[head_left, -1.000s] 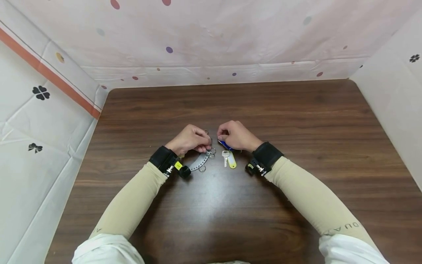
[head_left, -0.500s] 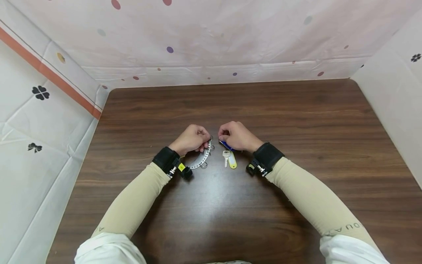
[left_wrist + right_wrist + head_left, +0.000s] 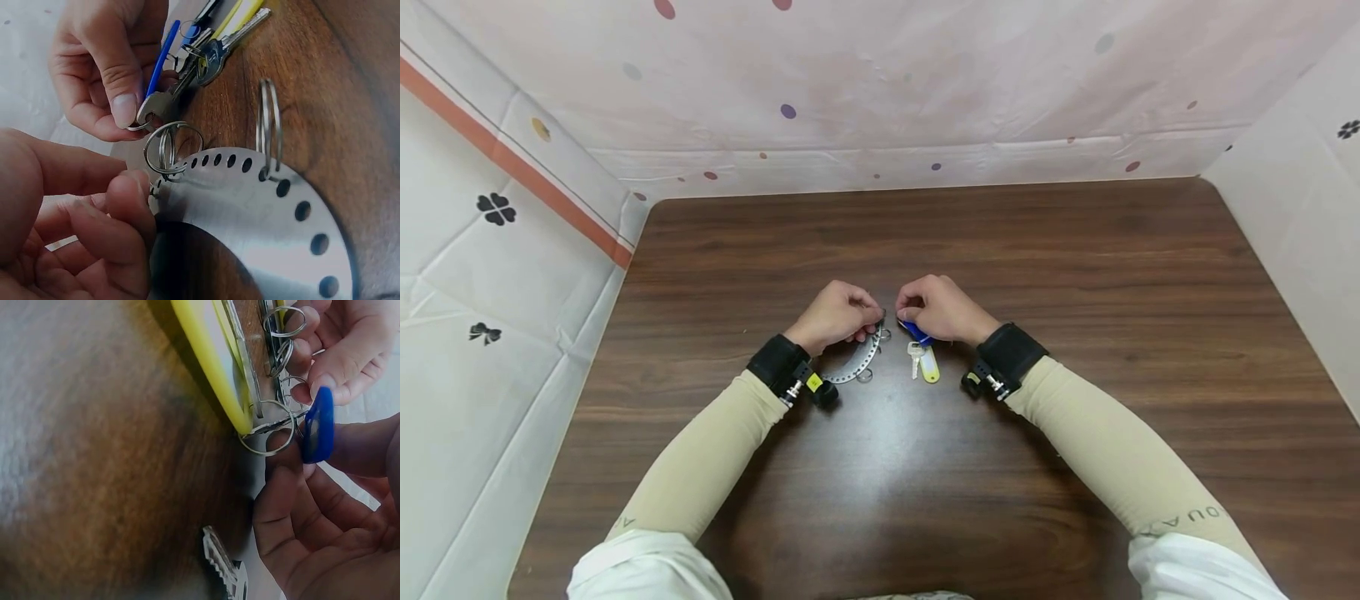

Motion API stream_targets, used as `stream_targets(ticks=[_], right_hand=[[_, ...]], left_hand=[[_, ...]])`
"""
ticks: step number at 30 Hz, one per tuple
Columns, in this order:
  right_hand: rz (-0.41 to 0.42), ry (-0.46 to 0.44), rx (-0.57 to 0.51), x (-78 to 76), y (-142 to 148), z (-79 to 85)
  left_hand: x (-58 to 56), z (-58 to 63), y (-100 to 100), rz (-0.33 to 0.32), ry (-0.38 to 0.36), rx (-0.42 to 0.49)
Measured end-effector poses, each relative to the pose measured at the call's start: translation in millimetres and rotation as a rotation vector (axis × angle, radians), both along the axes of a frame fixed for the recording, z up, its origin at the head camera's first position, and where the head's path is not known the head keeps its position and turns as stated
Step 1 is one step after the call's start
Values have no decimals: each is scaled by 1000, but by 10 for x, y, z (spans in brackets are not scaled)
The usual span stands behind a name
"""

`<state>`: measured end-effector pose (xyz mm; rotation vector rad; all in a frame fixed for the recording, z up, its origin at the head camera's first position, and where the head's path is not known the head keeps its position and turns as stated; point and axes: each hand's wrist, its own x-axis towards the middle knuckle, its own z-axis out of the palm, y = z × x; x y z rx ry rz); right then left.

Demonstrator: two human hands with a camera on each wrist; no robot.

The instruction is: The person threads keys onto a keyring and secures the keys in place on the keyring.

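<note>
Our left hand [image 3: 844, 313] pinches the perforated plate [image 3: 275, 222], rings [image 3: 268, 125] already threaded; our right hand [image 3: 946, 308] pinches the blue-tagged key ring [image 3: 320, 428], not yet on the plate.

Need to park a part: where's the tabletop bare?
Bare: the strip along the back curtain; the patch between left sleeve and right sleeve; outside both. Crowded: the middle, with metal plate, keys, yellow tag.

I have room to pass along the surface [image 3: 880, 242] beyond both hands; between left fingers [image 3: 81, 164] and right fingers [image 3: 278, 500], only a slim gap, flanked nearer by the ringed metal plate [image 3: 256, 197] and yellow tag [image 3: 930, 367].
</note>
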<state>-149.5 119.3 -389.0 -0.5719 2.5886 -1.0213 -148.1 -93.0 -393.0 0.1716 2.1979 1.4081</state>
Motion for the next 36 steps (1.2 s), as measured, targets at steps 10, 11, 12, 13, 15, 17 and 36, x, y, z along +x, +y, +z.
stream_targets(ticks=[10, 11, 12, 13, 15, 17, 36], right_hand=[[-8, -18, -7, 10, 7, -6], [-11, -19, -7, 12, 6, -8], [-13, -18, -4, 12, 8, -13], [-15, -19, -3, 14, 11, -18], [-18, -16, 4, 14, 16, -30], [-14, -13, 9, 16, 20, -40], [8, 14, 40, 7, -51, 28]], left_hand=[[-23, -1, 70, -24, 42, -125], [-25, 6, 83, -25, 49, -144], [-29, 11, 98, -30, 61, -167], [-34, 13, 115, -38, 73, -191], [-36, 21, 147, -57, 95, -221], [-36, 25, 170, -72, 111, -236], [-11, -24, 24, -22, -184, 178]])
